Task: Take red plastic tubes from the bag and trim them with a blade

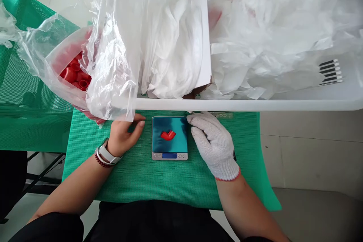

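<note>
A small digital scale [169, 155] rests on the green cloth, with a bent red elbow-shaped piece [168, 135] lying on its shiny plate. To the left of the scale is my bare left hand [124, 133], thumb and forefinger apart, the other fingers partly hidden by a clear plastic bag [113, 49]. My right hand [212, 140], in a white knitted glove, lies at the scale's right edge. Its fingers are loosely bent, thumb and forefinger apart, and I see nothing between them. Beyond its knuckles a clear strip [224, 115] lies partly covered.
A white container [241, 104] spans the far side, holding stacked thin white bags [172, 41] and loose plastic bags [269, 34]. At the left, an open bag holds several red pieces [75, 73]. The green cloth [141, 181] ends near my lap.
</note>
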Available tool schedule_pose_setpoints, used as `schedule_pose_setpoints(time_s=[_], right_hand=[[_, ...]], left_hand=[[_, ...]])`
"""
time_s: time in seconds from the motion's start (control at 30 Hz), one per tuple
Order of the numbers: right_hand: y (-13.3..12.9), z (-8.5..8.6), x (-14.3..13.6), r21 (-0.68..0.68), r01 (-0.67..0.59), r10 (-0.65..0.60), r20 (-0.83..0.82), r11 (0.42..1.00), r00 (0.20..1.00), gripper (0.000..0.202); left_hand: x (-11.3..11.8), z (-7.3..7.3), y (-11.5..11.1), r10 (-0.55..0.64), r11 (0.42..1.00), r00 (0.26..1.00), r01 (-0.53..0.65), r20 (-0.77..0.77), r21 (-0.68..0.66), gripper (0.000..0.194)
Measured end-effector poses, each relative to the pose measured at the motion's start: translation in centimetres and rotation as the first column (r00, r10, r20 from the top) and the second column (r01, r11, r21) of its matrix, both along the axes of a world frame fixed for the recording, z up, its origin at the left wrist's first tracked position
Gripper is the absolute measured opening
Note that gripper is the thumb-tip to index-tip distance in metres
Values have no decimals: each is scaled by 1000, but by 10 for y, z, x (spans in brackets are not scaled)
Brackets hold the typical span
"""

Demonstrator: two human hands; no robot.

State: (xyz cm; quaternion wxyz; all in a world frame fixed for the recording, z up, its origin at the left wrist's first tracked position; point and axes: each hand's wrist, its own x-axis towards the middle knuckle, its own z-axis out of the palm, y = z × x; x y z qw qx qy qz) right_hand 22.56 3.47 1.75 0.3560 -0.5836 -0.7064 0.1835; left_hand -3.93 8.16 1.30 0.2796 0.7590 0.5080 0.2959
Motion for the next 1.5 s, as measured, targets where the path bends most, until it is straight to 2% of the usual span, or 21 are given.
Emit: schedule_pose_setpoints(time_s=[0.07,0.13,0.23,0.3,0.37,0.4,0.47,0.57,0.63,0.73,0.87,0.97,1.07,1.17,1.23,1.3,1.33,1.37,1.4,1.43,1.5], right_hand=[[-4,4,-2,16,12,-13,56,1000,998,22],[-12,9,0,39,-1,-4,137,999,991,20],[-34,12,12,34,50,-57,269,998,961,18],[-52,12,25,50,234,-236,362,971,902,17],[-67,12,39,39,458,-423,460,888,781,20],[-74,12,46,-11,530,-453,503,848,736,22],[-81,14,57,-154,588,-415,569,794,710,28],[-80,18,62,-273,567,-294,639,777,711,33],[-74,21,60,-255,552,-236,707,794,666,32],[-63,24,49,-202,545,-160,823,814,545,25],[-55,21,36,-191,583,-80,910,790,407,22],[-52,16,35,-166,609,-89,927,775,365,27],[-48,14,42,-188,632,-110,910,752,401,32],[-47,18,49,-256,657,-186,831,709,525,34],[-50,24,47,-199,674,-384,694,711,609,32],[-54,28,37,-117,647,-569,378,753,730,27],[-56,30,29,-114,592,-575,153,798,804,24],[-56,31,20,-149,494,-510,-96,857,855,20],[-56,32,10,-186,399,-440,-324,898,838,17],[-54,31,0,-227,316,-389,-511,921,767,17],[-48,30,-17,-306,227,-381,-716,924,585,25]], left_hand=[[8,1,-5,-105,979,994,110,-44,170,12],[19,2,-10,-206,934,972,231,-115,273,9],[34,3,-15,-228,874,946,302,-230,380,7],[40,3,-17,-200,864,946,294,-257,408,10],[43,2,-18,-194,865,945,291,-263,409,14],[43,1,-18,-202,865,942,300,-268,402,16],[42,-1,-18,-218,863,933,320,-285,390,18],[41,-4,-19,-201,859,929,320,-311,399,17],[40,-5,-20,-183,856,933,307,-311,417,15],[39,-5,-22,-183,839,934,311,-309,445,14],[39,-5,-22,-185,821,928,326,-322,468,16],[40,-7,-21,-204,824,927,336,-314,455,16],[41,-8,-20,-232,828,926,349,-299,440,13],[40,-7,-19,-254,848,936,336,-244,409,14],[38,-5,-19,-267,871,949,313,-170,379,18],[36,-3,-19,-277,898,959,283,-67,337,25],[35,-3,-19,-286,909,958,275,-12,314,30],[34,-2,-20,-300,914,953,275,40,297,35],[33,-2,-20,-315,916,946,280,84,286,40],[32,-3,-20,-326,917,938,284,116,280,43],[31,-4,-20,-333,921,931,286,153,266,46]])
